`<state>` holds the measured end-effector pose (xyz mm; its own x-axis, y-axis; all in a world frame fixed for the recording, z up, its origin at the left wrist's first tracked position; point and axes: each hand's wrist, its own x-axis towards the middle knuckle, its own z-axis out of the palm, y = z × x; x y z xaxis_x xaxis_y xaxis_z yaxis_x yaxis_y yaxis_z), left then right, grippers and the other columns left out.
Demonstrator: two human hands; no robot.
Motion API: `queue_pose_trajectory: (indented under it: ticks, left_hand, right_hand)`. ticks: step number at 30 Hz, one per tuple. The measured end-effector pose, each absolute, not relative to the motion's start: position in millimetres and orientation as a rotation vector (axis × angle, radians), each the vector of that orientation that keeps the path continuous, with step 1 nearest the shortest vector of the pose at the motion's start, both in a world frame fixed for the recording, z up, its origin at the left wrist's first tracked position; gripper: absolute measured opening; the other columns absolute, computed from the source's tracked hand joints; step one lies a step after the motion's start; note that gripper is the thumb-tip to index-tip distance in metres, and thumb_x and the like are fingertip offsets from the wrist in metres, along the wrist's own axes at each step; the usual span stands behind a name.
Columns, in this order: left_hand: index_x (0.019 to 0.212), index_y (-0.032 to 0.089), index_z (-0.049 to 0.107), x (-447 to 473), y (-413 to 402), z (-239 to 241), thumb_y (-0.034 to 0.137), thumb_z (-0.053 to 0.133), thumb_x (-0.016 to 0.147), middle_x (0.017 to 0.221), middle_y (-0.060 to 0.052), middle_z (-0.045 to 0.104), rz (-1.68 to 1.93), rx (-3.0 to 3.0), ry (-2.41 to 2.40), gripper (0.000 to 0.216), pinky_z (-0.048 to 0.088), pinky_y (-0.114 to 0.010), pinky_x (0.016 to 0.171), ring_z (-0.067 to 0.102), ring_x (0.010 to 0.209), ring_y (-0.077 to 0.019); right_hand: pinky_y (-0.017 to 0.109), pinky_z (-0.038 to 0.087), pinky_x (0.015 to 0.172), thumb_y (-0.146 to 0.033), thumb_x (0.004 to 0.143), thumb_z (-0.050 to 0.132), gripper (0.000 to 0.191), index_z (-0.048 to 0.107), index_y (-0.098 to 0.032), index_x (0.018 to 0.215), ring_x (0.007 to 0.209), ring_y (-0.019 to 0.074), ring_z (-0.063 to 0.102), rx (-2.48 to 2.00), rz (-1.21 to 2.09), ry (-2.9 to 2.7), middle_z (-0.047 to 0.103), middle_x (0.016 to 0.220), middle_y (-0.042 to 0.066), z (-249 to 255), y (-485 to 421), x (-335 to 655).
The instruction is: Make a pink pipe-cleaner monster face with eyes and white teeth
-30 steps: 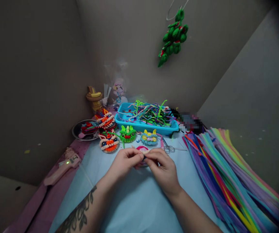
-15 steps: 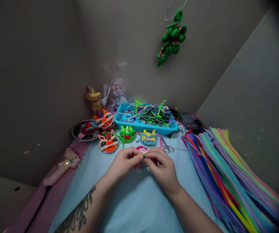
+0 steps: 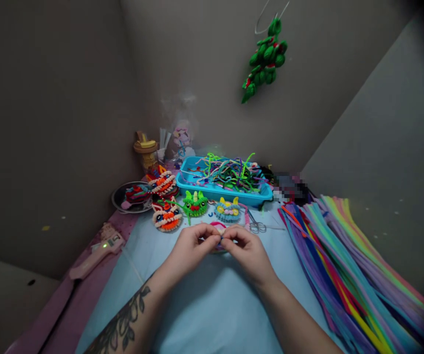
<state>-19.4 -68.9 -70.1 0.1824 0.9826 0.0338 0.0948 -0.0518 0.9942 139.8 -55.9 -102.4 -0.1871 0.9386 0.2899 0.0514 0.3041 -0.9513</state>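
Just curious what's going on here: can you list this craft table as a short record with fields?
Left hand: pinches pink fuzzy piece
Right hand: pinches the same piece, fingertips meeting the left's
Behind hands: green face, blue face, scissors
Tray: blue tray, cut scraps inside
Right side: long pipe cleaners, many colours
Left side: pink glue gun, lamp lit

Small round pink pipe-cleaner piece (image 3: 217, 226), gripped and largely hidden.
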Motion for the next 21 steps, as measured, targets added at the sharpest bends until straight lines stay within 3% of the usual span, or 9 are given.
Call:
queue_pose_trajectory:
  ticks: [5,11,21]
  left_hand:
    - [0.079,0.013,0.065,-19,-68,-74,0.028,0.061,0.076,0.067,-0.001,0.062,1.045,1.381,1.08,0.016,0.043,-0.021,0.057,0.053,0.059,-0.0109]
    - [0.102,0.017,0.069,-22,-68,-79,0.02,0.062,0.078,0.093,-0.008,0.066,1.138,1.675,1.063,0.025,0.048,-0.026,0.072,0.06,0.084,-0.0172]
    - [0.093,0.022,0.074,-27,-67,-80,0.024,0.065,0.08,0.084,-0.007,0.067,1.249,1.89,0.949,0.017,0.049,-0.027,0.073,0.062,0.08,-0.0163]
  right_hand:
    - [0.022,0.036,0.051,-0.031,0.071,0.068,0.019,0.059,-0.017,0.064,0.056,0.0099,0.044,-0.901,1.286,-1.361,0.051,0.067,-0.002,-105,-56,138]
    - [0.019,0.019,0.04,-0.034,0.068,0.071,0.025,0.054,-0.017,0.063,0.042,0.0041,0.028,-0.829,1.529,-1.068,0.044,0.061,-0.006,-99,-59,136]
    - [0.02,0.022,0.045,-0.037,0.068,0.072,0.027,0.056,-0.017,0.063,0.049,0.0067,0.033,-0.743,1.612,-1.193,0.046,0.063,-0.004,-99,-59,140]
